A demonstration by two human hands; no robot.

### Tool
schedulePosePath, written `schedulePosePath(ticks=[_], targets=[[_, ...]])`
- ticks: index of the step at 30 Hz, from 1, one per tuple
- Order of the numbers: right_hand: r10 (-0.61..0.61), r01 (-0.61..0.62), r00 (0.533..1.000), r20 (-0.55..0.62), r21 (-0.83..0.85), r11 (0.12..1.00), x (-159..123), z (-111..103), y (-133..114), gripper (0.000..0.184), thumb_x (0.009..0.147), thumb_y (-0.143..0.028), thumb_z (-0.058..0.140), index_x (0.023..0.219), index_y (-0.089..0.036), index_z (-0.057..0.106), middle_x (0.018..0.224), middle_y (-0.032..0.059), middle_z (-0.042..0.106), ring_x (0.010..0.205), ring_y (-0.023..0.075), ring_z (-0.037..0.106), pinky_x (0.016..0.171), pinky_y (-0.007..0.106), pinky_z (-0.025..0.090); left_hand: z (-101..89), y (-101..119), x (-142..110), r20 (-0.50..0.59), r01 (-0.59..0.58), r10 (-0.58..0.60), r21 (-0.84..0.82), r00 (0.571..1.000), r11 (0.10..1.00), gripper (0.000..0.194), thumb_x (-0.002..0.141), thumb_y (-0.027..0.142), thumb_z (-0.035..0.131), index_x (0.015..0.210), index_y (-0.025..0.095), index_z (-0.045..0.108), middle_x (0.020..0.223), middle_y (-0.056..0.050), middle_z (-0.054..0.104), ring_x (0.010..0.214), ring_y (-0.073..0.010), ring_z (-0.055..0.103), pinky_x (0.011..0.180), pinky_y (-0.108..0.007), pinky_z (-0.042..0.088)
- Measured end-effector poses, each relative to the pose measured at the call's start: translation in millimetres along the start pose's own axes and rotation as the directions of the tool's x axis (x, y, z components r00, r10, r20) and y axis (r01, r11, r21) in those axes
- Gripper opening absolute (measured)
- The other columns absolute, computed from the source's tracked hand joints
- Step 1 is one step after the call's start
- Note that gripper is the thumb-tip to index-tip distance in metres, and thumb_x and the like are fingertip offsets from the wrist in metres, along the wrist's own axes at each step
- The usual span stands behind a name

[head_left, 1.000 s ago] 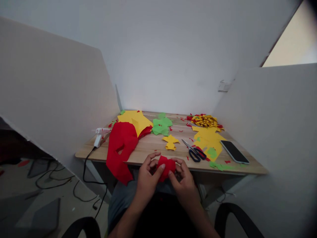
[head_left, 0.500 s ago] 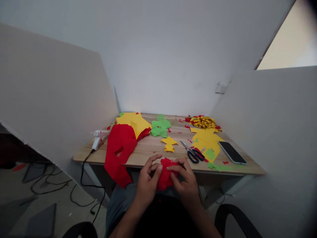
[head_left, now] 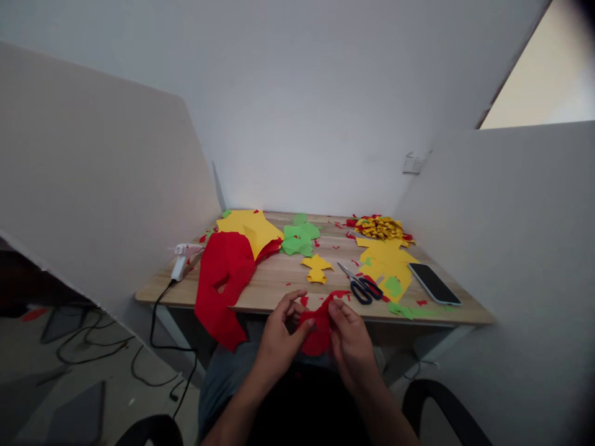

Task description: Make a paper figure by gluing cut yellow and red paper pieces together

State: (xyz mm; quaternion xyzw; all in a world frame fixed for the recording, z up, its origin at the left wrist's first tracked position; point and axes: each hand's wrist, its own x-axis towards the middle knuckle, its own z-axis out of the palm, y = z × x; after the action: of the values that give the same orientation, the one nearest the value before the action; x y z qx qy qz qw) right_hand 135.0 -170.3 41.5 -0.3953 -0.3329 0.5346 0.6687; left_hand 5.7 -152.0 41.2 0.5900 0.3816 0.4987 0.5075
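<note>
Between my hands, at the table's front edge, is a small red felt-like piece (head_left: 317, 337). My left hand (head_left: 284, 328) pinches its left side between thumb and fingers. The fingertips of my right hand (head_left: 349, 331) grip its upper right part, which is pulled up into a fold. Just beyond my hands lies a small yellow cut-out (head_left: 317, 269) with pointed side parts. Dark-handled scissors (head_left: 361, 288) rest to its right, blades spread a little and pointing away to the left.
A large red sheet (head_left: 224, 266) hangs over the front edge at left, beside a yellow sheet (head_left: 246, 226) and a corded white glue gun (head_left: 180, 263). Green pieces (head_left: 300, 236), a yellow-red pile (head_left: 381, 228), yellow scraps (head_left: 385, 260) and a phone (head_left: 434, 284) lie farther right. Partitions (head_left: 93, 173) flank the table.
The red piece was held bunched up; it now spreads lower, with its upper right part drawn up by my right hand. Red scraps now show at the table edge beyond my fingers.
</note>
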Motion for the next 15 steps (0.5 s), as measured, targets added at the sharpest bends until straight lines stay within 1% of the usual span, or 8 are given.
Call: schedulePosePath(ticks=[3, 4, 6, 7, 8, 10, 12, 15], targets=[[-0.033, 0.033, 0.999, -0.015, 0.023, 0.999, 3.3, 2.0, -4.8, 0.03, 0.071, -0.048, 0.075, 0.074, -0.021, 0.063, 0.067, 0.0012, 0.064, 0.062, 0.0176, 0.059, 0.059, 0.03, 0.05, -2.2, -3.0, 1.1, -0.016, 0.0, 0.0, 0.058, 1.0, 0.998, 0.047, 0.075, 0.024, 0.07, 0.121, 0.017, 0.061, 0.086, -0.004, 0.066, 0.081, -0.0179, 0.061, 0.076, -0.029, 0.047], [-0.04, 0.041, 0.999, -0.018, 0.032, 0.999, 4.4, 1.5, -5.0, 0.029, 0.071, -0.047, 0.076, 0.071, -0.02, 0.063, 0.063, -0.0007, 0.061, 0.058, 0.0153, 0.055, 0.056, 0.028, 0.047, -3.2, -4.2, 1.6, -0.03, -0.014, 0.017, 0.091, 0.999, 0.996, 0.04, 0.074, 0.023, 0.07, 0.114, 0.018, 0.065, 0.087, -0.005, 0.067, 0.082, -0.0185, 0.061, 0.077, -0.03, 0.047], [-0.063, 0.063, 0.998, -0.023, 0.026, 0.998, 5.5, -1.7, -4.1, 0.03, 0.073, -0.045, 0.076, 0.066, -0.02, 0.062, 0.053, -0.005, 0.05, 0.049, 0.0109, 0.043, 0.05, 0.024, 0.04, -6.1, -6.4, 2.9, -0.076, -0.087, 0.102, 0.176, 0.992, 0.98, 0.02, 0.073, 0.02, 0.069, 0.093, 0.018, 0.072, 0.087, -0.005, 0.067, 0.084, -0.0192, 0.06, 0.079, -0.03, 0.046], [-0.08, 0.08, 0.997, -0.022, 0.002, 0.997, 5.0, -4.4, -3.3, 0.031, 0.075, -0.045, 0.075, 0.064, -0.019, 0.061, 0.049, -0.0067, 0.045, 0.046, 0.0096, 0.038, 0.047, 0.023, 0.036, -8.0, -7.1, 3.7, -0.107, -0.13, 0.157, 0.22, 0.982, 0.967, 0.01, 0.073, 0.019, 0.068, 0.083, 0.019, 0.073, 0.084, -0.004, 0.065, 0.083, -0.0188, 0.059, 0.079, -0.029, 0.045], [-0.101, 0.101, 0.995, -0.009, -0.04, 0.994, 3.7, -7.6, -2.8, 0.033, 0.077, -0.045, 0.074, 0.062, -0.019, 0.06, 0.047, -0.0074, 0.042, 0.044, 0.009, 0.035, 0.046, 0.023, 0.033, -9.9, -7.3, 4.4, -0.137, -0.162, 0.201, 0.256, 0.97, 0.953, 0.005, 0.074, 0.018, 0.067, 0.075, 0.019, 0.072, 0.079, -0.003, 0.063, 0.08, -0.018, 0.058, 0.076, -0.028, 0.044], [-0.147, 0.157, 0.986, 0.074, -0.163, 0.974, -1.3, -14.6, -3.1, 0.036, 0.081, -0.047, 0.069, 0.061, -0.018, 0.062, 0.047, -0.0051, 0.046, 0.046, 0.0101, 0.04, 0.048, 0.023, 0.034, -13.2, -5.9, 5.1, -0.179, -0.168, 0.222, 0.275, 0.958, 0.947, 0.011, 0.076, 0.021, 0.064, 0.071, 0.019, 0.072, 0.071, -0.001, 0.059, 0.071, -0.0163, 0.055, 0.069, -0.026, 0.042], [-0.174, 0.229, 0.964, 0.201, -0.291, 0.929, -8.4, -20.9, -5.2, 0.04, 0.086, -0.048, 0.062, 0.06, -0.018, 0.065, 0.054, 0.0002, 0.058, 0.054, 0.0138, 0.052, 0.055, 0.025, 0.04, -14.1, -2.3, 4.5, -0.19, -0.112, 0.152, 0.21, 0.97, 0.971, 0.016, 0.08, 0.026, 0.061, 0.077, 0.018, 0.074, 0.069, -0.001, 0.061, 0.069, -0.0164, 0.056, 0.066, -0.025, 0.042], [-0.211, 0.333, 0.925, 0.316, -0.409, 0.85, -18.8, -26.1, -9.3, 0.045, 0.091, -0.048, 0.053, 0.063, -0.019, 0.071, 0.063, 0.0042, 0.066, 0.062, 0.0182, 0.06, 0.06, 0.028, 0.044, -10.1, 3.3, 2.0, -0.166, -0.065, 0.073, 0.054, 0.983, 0.996, 0.022, 0.084, 0.032, 0.057, 0.084, 0.017, 0.073, 0.081, -0.005, 0.071, 0.083, -0.0198, 0.063, 0.077, -0.028, 0.046]])
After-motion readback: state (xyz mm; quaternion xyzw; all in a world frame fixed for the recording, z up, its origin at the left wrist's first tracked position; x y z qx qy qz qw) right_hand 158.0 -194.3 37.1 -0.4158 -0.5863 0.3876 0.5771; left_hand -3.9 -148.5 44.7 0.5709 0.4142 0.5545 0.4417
